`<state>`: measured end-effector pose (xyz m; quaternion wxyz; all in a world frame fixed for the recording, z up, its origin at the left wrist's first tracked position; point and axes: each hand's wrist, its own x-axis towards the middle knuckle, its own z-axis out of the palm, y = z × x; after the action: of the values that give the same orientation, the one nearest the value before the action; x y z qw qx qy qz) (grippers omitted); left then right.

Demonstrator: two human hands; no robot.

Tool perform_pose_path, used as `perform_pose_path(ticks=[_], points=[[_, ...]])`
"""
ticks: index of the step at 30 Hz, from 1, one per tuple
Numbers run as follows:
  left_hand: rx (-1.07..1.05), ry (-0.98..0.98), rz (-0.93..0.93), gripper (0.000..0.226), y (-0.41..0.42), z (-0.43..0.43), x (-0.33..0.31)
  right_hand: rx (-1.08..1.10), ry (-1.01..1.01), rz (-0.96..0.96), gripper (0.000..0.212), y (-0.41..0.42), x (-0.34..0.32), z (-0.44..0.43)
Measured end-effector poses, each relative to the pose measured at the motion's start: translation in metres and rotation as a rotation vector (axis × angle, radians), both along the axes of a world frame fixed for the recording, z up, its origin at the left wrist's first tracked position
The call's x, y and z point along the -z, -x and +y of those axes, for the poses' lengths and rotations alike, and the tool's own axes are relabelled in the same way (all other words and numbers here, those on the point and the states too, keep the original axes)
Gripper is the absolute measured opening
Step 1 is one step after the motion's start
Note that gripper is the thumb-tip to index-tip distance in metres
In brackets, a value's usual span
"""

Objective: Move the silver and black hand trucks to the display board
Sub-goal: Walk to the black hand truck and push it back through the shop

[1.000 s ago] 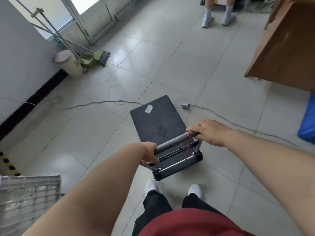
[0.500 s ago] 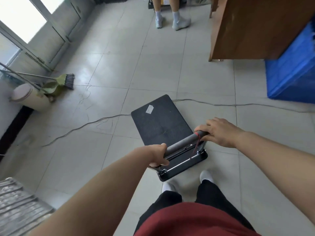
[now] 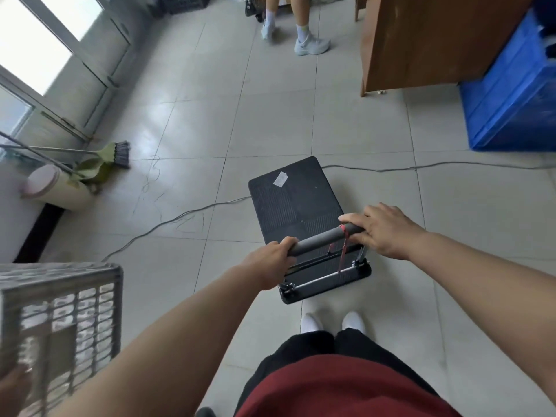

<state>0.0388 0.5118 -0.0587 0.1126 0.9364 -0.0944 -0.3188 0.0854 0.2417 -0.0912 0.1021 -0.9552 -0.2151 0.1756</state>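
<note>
A black hand truck (image 3: pixel 296 200) with a flat platform and silver frame stands on the tiled floor just ahead of my feet. A white sticker sits near its far edge. My left hand (image 3: pixel 272 261) is closed round the left end of its grey padded handle (image 3: pixel 319 242). My right hand (image 3: pixel 382 230) grips the handle's right end, next to a red cord tied there. No display board is in sight.
A cable (image 3: pixel 186 213) runs across the floor under the platform. A wooden cabinet (image 3: pixel 433 40) and blue crate (image 3: pixel 511 94) stand right. A broom (image 3: pixel 117 152) and bin (image 3: pixel 55 188) lie left, a grey crate (image 3: pixel 57 320) near left. A person's legs (image 3: pixel 301 28) are ahead.
My view has swung right and the hand truck has rolled forward over the cable. The person ahead and the blue crate appear nearer; both hands stay on the handle.
</note>
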Motion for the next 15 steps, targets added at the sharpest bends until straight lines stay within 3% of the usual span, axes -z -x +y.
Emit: perform_pose_path(ticks=[4, 9, 15], points=[[0.044, -0.084, -0.100, 0.042, 0.010, -0.008, -0.006, 0.048, -0.050, -0.011, 0.049, 0.011, 0.000, 0.001], [0.241, -0.189, -0.150, 0.090, 0.018, -0.009, -0.012, 0.112, -0.024, -0.033, 0.039, 0.030, -0.001, 0.011], [0.406, -0.226, -0.177, 0.092, 0.023, 0.021, -0.015, 0.253, -0.059, -0.035, 0.031, 0.064, -0.003, 0.048]])
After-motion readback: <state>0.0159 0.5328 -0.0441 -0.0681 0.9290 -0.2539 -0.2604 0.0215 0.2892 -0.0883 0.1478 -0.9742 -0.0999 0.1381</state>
